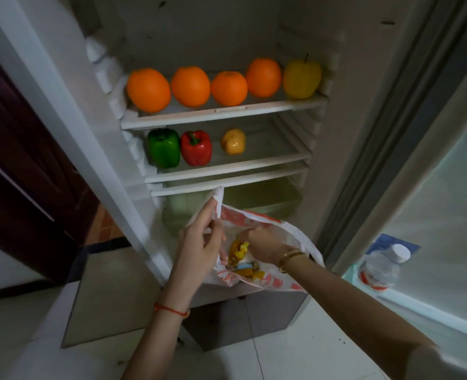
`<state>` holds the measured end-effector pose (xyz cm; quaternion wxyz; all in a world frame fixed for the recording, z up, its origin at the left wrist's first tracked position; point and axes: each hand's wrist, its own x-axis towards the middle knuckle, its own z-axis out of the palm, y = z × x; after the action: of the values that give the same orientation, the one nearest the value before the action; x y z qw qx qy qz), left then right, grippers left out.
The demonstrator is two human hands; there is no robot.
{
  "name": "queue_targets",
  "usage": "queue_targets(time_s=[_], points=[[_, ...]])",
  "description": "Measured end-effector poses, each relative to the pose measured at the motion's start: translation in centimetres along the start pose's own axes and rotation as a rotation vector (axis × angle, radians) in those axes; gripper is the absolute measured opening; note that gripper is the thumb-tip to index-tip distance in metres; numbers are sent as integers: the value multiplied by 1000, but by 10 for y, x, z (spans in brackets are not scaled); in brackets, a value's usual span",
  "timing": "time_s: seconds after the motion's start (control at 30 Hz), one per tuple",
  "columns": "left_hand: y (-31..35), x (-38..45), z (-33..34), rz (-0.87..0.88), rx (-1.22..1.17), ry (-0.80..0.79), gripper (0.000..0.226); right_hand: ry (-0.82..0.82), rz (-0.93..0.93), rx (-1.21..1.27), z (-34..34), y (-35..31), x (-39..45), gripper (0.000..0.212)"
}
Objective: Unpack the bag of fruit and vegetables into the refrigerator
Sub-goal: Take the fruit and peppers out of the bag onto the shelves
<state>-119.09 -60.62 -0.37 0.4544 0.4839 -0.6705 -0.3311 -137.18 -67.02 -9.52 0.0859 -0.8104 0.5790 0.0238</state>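
Open refrigerator, interior lit. Upper shelf: four oranges in a row, one yellow apple at the right end. Middle shelf: green bell pepper touching red bell pepper, a yellow-orange vegetable apart to their right. Below: white plastic bag with red print, mouth held open by left hand gripping its handle; right hand inside, fingers curled at yellow items. Door rack: capped water bottle.
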Motion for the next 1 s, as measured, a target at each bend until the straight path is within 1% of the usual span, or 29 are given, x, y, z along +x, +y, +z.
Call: queue_targets(time_s=[0.07, 0.13, 0.2, 0.23, 0.27, 0.3, 0.37, 0.47, 0.57, 0.67, 0.73, 0.87, 0.93, 1.0], points=[[-3, -1, -3, -7, -34, -5, 52, -89, 30, -2, 25, 8, 26, 35], [-5, -2, -7, -34, -56, -3, 51, -84, 44, 14, 47, 18, 44, 35], [-7, -1, -12, -44, -74, -14, 51, -57, 9, -74, 65, 28, 56, 34], [-8, -1, -14, -45, -83, -26, 51, -92, -3, -61, 73, 31, 62, 34], [-10, -1, -16, -49, -95, -35, 52, -106, 14, -12, 79, 33, 67, 34], [-11, 0, -19, -54, -112, -44, 52, -90, 62, 88, 85, 34, 73, 34], [-13, 1, -21, -70, -131, -50, 53, -128, 58, 146, 87, 34, 82, 37], [-13, 5, -22, -106, -129, -56, 50, -156, 21, 99, 87, 34, 94, 39], [-14, 9, -21, -107, -147, -52, 50, -152, -42, 31, 91, 35, 103, 52], [-16, 13, -20, -105, -142, -35, 51, -210, -119, -6, 94, 34, 110, 39], [-17, 15, -18, -95, -145, -37, 51, -192, -159, -21, 99, 37, 114, 38], [-16, 16, -16, -79, -140, -25, 53, -136, -240, -44, 100, 38, 112, 43], [-16, 17, -15, -77, -141, -17, 53, -126, -278, -36, 98, 34, 110, 40], [-16, 17, -13, -84, -146, -18, 52, -87, -277, -34, 101, 32, 111, 39]])
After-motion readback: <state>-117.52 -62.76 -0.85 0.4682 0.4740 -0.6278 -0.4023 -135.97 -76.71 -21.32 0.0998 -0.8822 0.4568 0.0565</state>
